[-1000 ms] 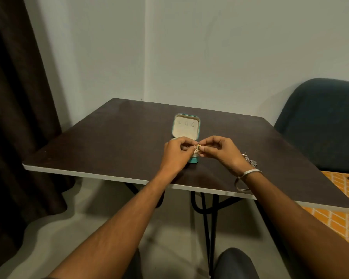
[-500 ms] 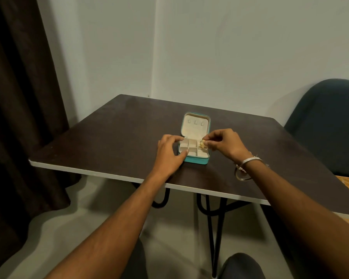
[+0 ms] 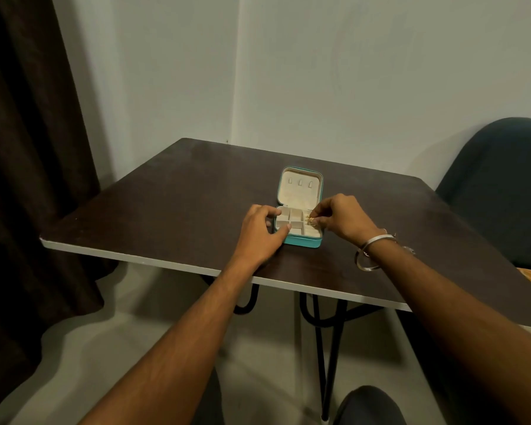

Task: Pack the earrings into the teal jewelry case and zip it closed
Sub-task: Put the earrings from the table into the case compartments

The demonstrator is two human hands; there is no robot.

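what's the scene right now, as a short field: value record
case: teal case open on the table, lid laid back
tray: cream compartments, mostly bare
earring: small gold earring at the tray's right side
right hand: right hand pinches the earring over the tray
left hand: left hand holds the case's left edge
wrist: metal bangle on the right wrist
zip: not yet closed

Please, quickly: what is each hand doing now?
Left hand: fingers on the left edge of the open case.
Right hand: pinching an earring over the case.
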